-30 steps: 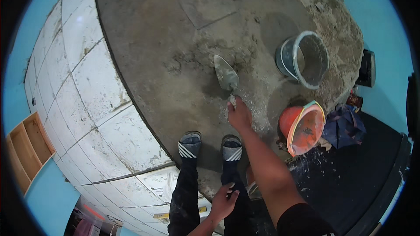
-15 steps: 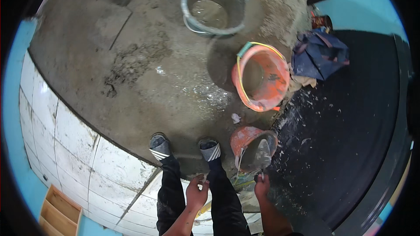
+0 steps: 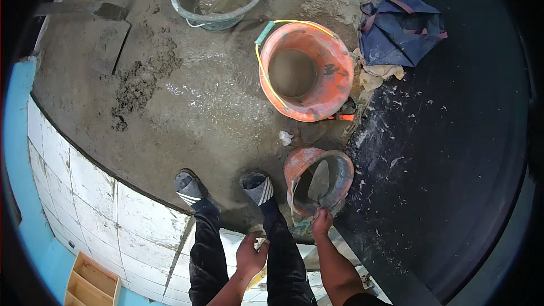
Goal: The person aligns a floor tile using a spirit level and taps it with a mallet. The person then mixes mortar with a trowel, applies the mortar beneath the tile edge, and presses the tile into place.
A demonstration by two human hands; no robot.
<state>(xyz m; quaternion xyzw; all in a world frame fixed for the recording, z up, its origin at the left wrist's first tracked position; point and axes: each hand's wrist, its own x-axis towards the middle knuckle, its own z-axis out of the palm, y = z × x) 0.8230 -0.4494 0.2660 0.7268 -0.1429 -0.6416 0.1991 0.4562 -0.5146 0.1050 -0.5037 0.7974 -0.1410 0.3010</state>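
My right hand (image 3: 322,221) is closed round the handle of a trowel, whose grey pointed blade (image 3: 319,182) reaches into a small orange bucket (image 3: 294,165). The bucket is tilted, with its mouth toward me and grey wet smears inside. What lies deeper in it is hidden behind the blade. My left hand (image 3: 251,256) hangs beside my right leg, fingers loosely bent and apart, with nothing visible in it. Both my feet stand in striped slippers on wet, grey mortar floor (image 3: 209,119).
Ahead stand a larger orange bucket (image 3: 342,73) with grey liquid and a grey bucket (image 3: 187,14). A dark blue bag (image 3: 391,42) lies at a black surface (image 3: 447,136) on the right. A long-handled tool (image 3: 79,8) lies far left. White tiles (image 3: 144,209) border the floor.
The view has shifted, so the buckets sit further left and higher. My right hand has moved nearer the small bucket, and the trowel blade has swung left inside its mouth.
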